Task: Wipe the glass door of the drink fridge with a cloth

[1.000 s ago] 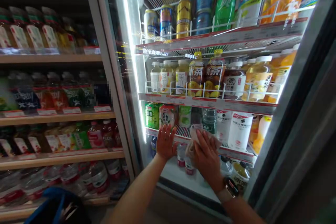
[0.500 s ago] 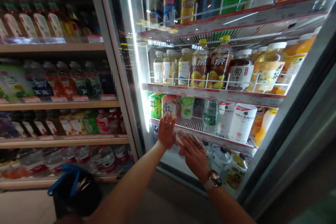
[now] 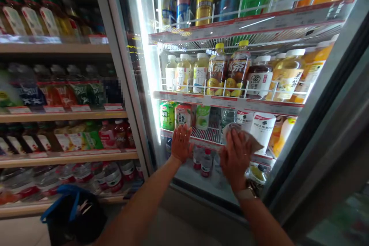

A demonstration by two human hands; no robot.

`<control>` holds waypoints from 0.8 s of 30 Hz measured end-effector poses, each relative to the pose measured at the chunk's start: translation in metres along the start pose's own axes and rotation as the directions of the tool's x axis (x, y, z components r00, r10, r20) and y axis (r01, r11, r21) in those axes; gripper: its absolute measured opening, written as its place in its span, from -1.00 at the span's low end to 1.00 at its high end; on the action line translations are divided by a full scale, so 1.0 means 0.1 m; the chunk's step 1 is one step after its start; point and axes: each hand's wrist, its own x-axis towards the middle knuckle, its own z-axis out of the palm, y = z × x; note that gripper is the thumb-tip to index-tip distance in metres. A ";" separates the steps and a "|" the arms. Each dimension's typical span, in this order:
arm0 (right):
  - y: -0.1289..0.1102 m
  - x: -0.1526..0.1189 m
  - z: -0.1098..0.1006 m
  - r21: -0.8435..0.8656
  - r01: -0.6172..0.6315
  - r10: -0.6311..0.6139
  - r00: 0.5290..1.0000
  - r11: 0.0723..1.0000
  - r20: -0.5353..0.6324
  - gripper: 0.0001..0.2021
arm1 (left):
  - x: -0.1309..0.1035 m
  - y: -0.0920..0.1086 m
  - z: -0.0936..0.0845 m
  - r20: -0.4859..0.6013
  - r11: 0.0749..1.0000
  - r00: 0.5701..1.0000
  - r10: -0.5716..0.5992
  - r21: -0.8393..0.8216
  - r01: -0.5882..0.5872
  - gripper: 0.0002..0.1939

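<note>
1. In the middle of the frame, I see the person's left hand (image 3: 181, 144) held up, its grip flat and holding nothing, with the fingers pointing up.
2. Just right of the middle, the right hand (image 3: 236, 157) has its grip on a pale cloth (image 3: 254, 143), flat under its fingers, in front of a white pack (image 3: 266, 127).
3. Past both hands is a bright fridge (image 3: 301, 123) full of drinks; brown bottles (image 3: 217, 71) with yellow caps stand above the hands.
4. At the left, wood shelves (image 3: 52, 48) hold more drinks.
5. At the lower left is a black bag or bin (image 3: 83, 221) with blue on it.
</note>
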 end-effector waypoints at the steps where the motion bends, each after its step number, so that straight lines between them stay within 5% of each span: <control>1: -0.07 -0.09 0.04 0.014 0.040 -0.040 0.998 0.999 0.041 -0.44 | 0.00 0.00 0.00 -0.001 1.000 1.000 0.001 0.005 -0.001 -0.36; 8: -0.34 -0.77 0.24 0.182 0.274 -0.319 0.895 0.944 0.312 -0.50 | 0.00 -0.01 0.00 0.033 0.999 0.999 0.000 0.051 -0.001 -0.35; 13: -0.24 -0.75 0.15 0.196 0.335 -0.386 0.849 0.922 0.362 -0.45 | -0.01 -0.02 0.00 0.047 1.000 0.999 -0.003 0.016 0.002 -0.33; 19: 0.07 -0.22 -0.07 0.000 0.137 -0.135 0.980 0.991 0.145 -0.41 | 0.00 -0.02 -0.01 0.025 1.000 1.000 -0.011 0.004 0.011 -0.34; 24: 0.17 0.03 -0.12 -0.028 -0.081 0.080 0.996 0.996 -0.026 -0.40 | 0.04 0.03 -0.01 0.005 1.000 1.000 -0.013 0.000 0.013 -0.36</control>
